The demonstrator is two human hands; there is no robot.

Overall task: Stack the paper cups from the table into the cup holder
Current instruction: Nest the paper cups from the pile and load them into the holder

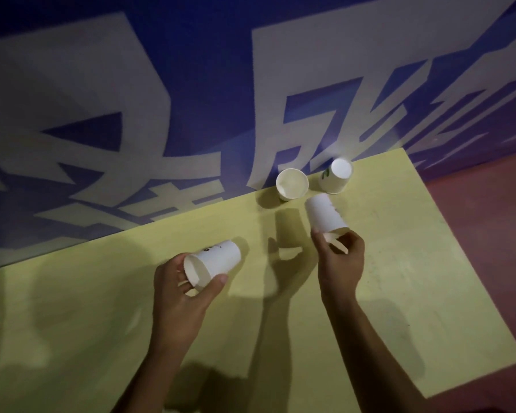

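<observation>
My left hand (pixel 185 289) grips a white paper cup (pixel 213 260) by its rim, the cup tilted on its side with its mouth toward me. A second white paper cup (pixel 325 216) is held by its mouth end in my right hand (pixel 340 260), bottom pointing away, above the yellow table (pixel 399 293). Two more white cups stand near the table's far edge: one upright with its mouth up (pixel 292 184), one upside down (pixel 336 175) to its right. No cup holder is in view.
A blue wall with large white lettering (pixel 191 114) runs right behind the table's far edge. Reddish floor (pixel 489 210) lies beyond the table's right edge. Dark shadows of my arms fall across the tabletop.
</observation>
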